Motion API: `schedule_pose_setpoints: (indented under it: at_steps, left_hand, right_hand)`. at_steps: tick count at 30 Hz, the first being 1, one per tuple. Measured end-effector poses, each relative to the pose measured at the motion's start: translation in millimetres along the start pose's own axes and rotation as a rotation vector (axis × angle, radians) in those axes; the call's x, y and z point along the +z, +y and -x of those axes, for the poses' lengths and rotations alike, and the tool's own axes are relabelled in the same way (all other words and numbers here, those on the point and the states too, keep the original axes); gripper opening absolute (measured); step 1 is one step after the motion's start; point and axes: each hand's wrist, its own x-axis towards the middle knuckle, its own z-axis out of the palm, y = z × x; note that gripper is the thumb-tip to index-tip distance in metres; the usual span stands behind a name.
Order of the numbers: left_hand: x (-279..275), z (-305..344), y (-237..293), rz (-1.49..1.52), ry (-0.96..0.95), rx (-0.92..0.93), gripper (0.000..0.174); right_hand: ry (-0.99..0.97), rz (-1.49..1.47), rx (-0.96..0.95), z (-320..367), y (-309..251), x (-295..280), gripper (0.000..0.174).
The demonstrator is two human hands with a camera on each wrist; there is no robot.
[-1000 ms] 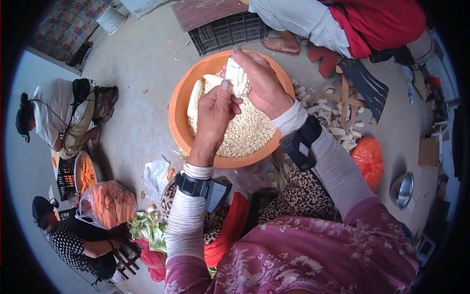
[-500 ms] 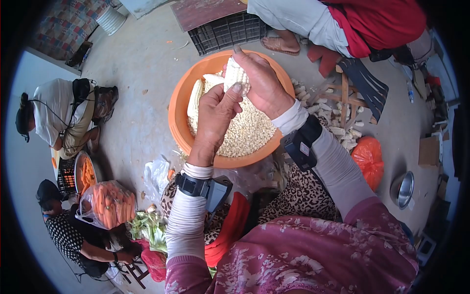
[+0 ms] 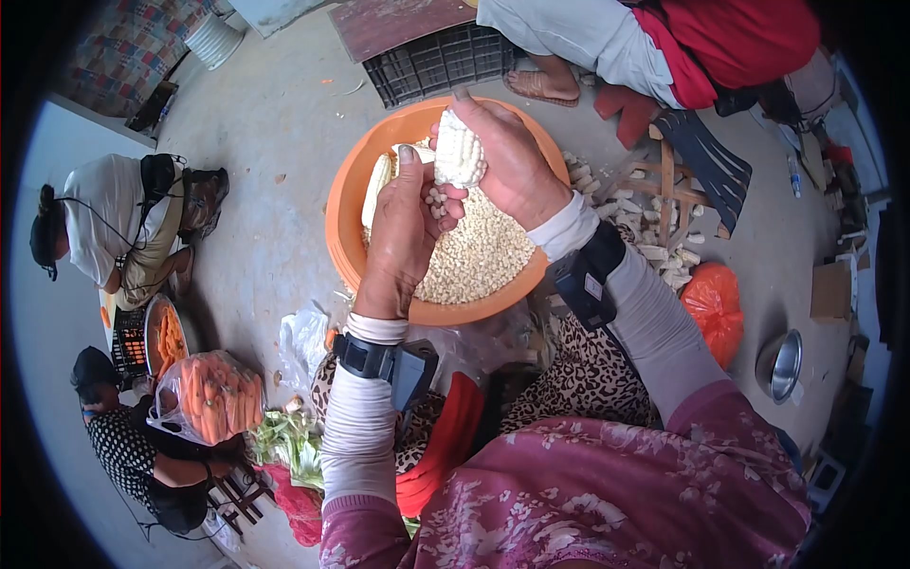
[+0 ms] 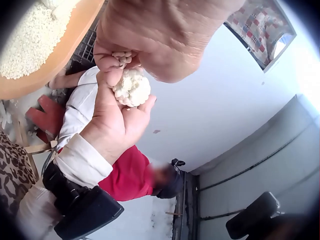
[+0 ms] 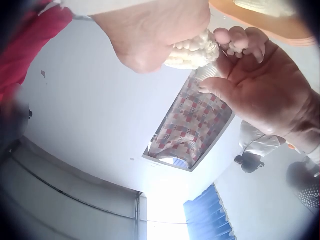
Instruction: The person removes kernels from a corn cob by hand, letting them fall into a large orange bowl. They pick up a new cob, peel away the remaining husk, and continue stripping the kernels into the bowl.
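In the head view my right hand [image 3: 517, 171] grips a white corn cob [image 3: 460, 156] over an orange basin [image 3: 343, 232]. Its broken end with bare kernels faces the left wrist camera. Beside the cob is my left hand [image 3: 398, 237], thumb raised, its bent fingers close to the cob's lower end. Several loose corn kernels [image 5: 235, 49] lie cupped in those curled fingers. Shelled kernels [image 3: 483, 251] fill much of the basin, and a whole cob [image 3: 376, 190] leans at its left inside wall.
Stripped cobs [image 3: 654, 223] are heaped right of the basin around a wooden stool [image 3: 668, 190]. Behind stands a black crate [image 3: 441, 66], near a seated person in red. At left are a bag of carrots [image 3: 213, 394] and two other people. A red plastic bag [image 3: 713, 308] and metal bowl [image 3: 785, 368] sit at right.
My left thumb has come off the cob and lifted, and the left hand has shifted slightly left, showing loose kernels in its fingers. The right hand keeps its grip on the cob.
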Motion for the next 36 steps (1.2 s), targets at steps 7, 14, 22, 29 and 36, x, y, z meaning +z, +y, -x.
schedule_pose_setpoints:
  at_steps: [7, 14, 22, 29, 36]
  left_hand:
    - [9, 2, 0, -0.111, 0.07, -0.025, 0.039]
    - [9, 2, -1, -0.286, 0.083, 0.113, 0.027]
    - [6, 5, 0, -0.261, 0.01, 0.153, 0.027]
    - [-4, -1, -1, 0.091, -0.104, 0.016, 0.031]
    - [-1, -2, -3, -0.07, 0.152, -0.096, 0.052]
  right_hand:
    - [0.074, 0.143, -0.121, 1, 3, 8, 0.04]
    - [0.059, 0.094, -0.127, 2, 5, 9, 0.036]
    - [-0.04, -0.05, -0.06, 2, -3, 3, 0.026]
    - [-0.011, -0.027, -0.078, 5, -11, 10, 0.029]
    - [-0.071, -0.042, -0.068, 6, -12, 12, 0.034]
